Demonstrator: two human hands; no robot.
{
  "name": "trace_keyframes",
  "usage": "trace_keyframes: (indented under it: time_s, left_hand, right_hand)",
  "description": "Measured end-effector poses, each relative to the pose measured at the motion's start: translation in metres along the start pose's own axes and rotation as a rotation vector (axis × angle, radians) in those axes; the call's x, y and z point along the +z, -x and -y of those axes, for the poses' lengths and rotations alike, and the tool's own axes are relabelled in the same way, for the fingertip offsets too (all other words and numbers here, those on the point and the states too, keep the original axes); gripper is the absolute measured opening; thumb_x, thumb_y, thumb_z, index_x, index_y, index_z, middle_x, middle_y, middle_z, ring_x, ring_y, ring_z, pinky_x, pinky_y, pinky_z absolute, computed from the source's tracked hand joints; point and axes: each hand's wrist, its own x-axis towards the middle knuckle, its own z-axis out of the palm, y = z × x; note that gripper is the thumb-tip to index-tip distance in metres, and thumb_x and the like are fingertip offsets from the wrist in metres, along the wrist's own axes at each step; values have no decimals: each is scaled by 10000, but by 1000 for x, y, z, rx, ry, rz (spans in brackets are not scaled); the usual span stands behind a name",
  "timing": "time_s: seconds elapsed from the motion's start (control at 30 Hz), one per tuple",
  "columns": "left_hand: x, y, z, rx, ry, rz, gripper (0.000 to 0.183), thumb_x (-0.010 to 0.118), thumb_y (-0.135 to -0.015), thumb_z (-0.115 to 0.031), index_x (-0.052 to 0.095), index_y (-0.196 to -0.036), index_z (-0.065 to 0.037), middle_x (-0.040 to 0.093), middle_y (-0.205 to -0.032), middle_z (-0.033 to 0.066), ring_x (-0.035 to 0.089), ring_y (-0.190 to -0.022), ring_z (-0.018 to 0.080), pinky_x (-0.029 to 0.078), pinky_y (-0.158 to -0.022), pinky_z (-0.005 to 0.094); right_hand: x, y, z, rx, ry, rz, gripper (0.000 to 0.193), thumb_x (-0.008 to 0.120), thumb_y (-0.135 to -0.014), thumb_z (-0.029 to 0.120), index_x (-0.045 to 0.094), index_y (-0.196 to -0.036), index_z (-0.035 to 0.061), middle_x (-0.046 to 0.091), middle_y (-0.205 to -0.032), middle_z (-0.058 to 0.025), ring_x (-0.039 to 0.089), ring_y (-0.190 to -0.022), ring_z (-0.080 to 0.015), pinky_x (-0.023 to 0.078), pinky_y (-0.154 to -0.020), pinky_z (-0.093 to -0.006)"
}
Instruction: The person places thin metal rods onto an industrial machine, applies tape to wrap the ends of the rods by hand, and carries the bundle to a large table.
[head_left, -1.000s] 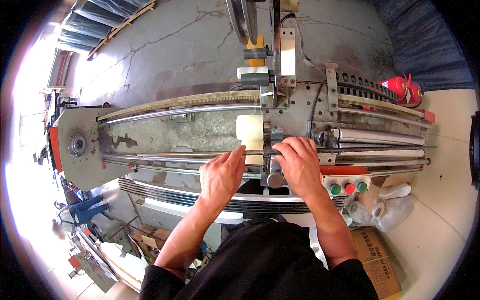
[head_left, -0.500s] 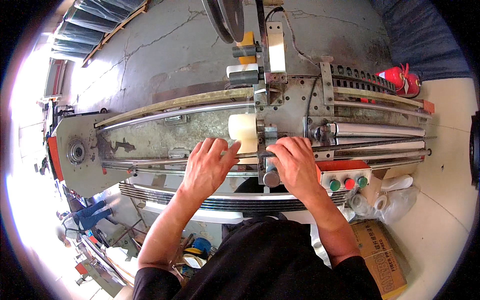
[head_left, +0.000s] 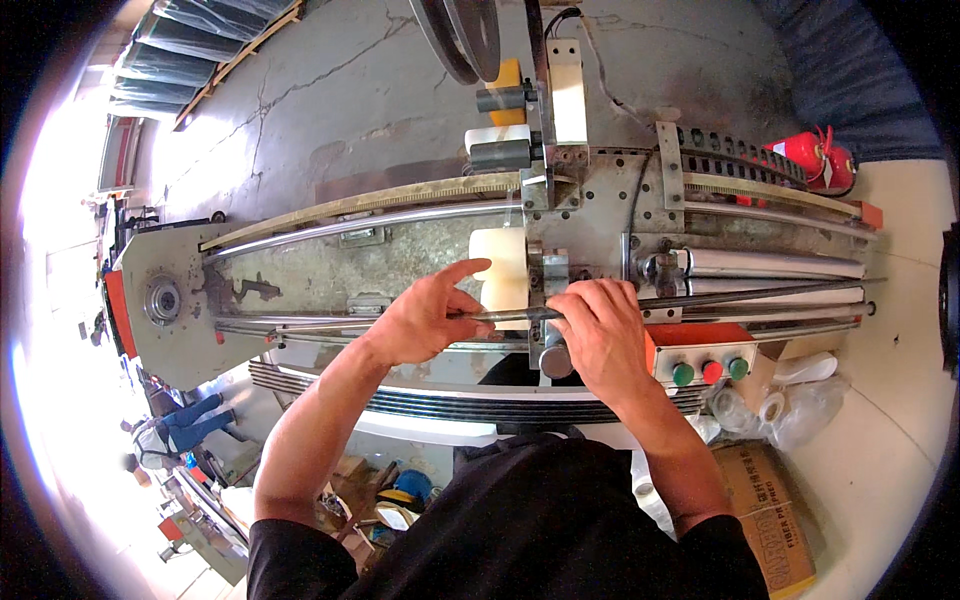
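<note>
A long thin rod lies crosswise in front of me, shiny metal toward the left and dark toward the right. My left hand is around its metal part, thumb below and lower fingers curled. Its index finger stretches toward a cream roller. My right hand pinches the dark part of the rod, right of where the metal part meets it. A second cream roller sits just behind the rod, partly covered by my left hand.
Under the rod runs a long machine with steel rails and a carriage plate. A control box with green and red buttons is right of my right hand. Black bars lie nearest me. Fire extinguishers stand far right; a person is at left.
My left hand has turned, its index finger now extended away from the rod toward the roller. My right hand keeps its pinch on the rod. The whole view has shifted slightly.
</note>
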Motion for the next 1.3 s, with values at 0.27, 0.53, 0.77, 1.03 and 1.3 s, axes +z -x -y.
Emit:
trace_keyframes:
  time_s: [0.27, 0.53, 0.77, 1.03, 1.3]
  left_hand:
    - [19, 11, -23, 83, -475, -285, 779, 818, -901, -108, 369, -1534, -41, 822, -974, 141, 791, -935, 349, 609, -832, 437]
    - [34, -3, 0, 317, -648, -521, 856, 880, -797, -52, 417, -1516, -63, 777, -998, 95, 764, -1010, 363, 594, -861, 459]
    - [-6, 14, 22, 316, -756, -427, 652, 757, -997, -270, 465, -1536, -48, 749, -1137, 187, 739, -1107, 391, 579, -952, 510]
    - [-15, 9, 22, 125, -781, -312, 184, 731, -974, -215, 733, -1085, -68, 769, -1017, 163, 735, -958, 407, 570, -849, 527]
    - [8, -17, 41, 188, -844, -552, 224, 799, -863, -149, 655, -1019, -80, 701, -1011, 121, 671, -992, 372, 519, -912, 500]
  right_hand:
    - [1, -5, -2, 41, 72, 44, 318, 850, -816, 104, 701, -1096, 80, 675, -1095, -85, 648, -1062, -312, 477, -961, -464]
    - [-4, -14, -7, -8, 89, 201, 294, 830, -894, 174, 707, -1140, 68, 712, -1023, -93, 666, -1054, -316, 463, -1001, -459]
    - [9, -15, -11, 8, 65, 32, 302, 848, -848, 144, 712, -1111, 82, 706, -1025, -71, 660, -1031, -303, 465, -1011, -460]
    - [3, -18, -10, 62, 214, 59, 275, 792, -925, 176, 694, -1156, 65, 684, -1034, -65, 647, -1085, -280, 448, -1080, -489]
    - [1, -9, -40, -45, 313, 115, 191, 733, -935, 169, 681, -1088, 66, 693, -1027, -82, 647, -1085, -277, 442, -1086, -461]
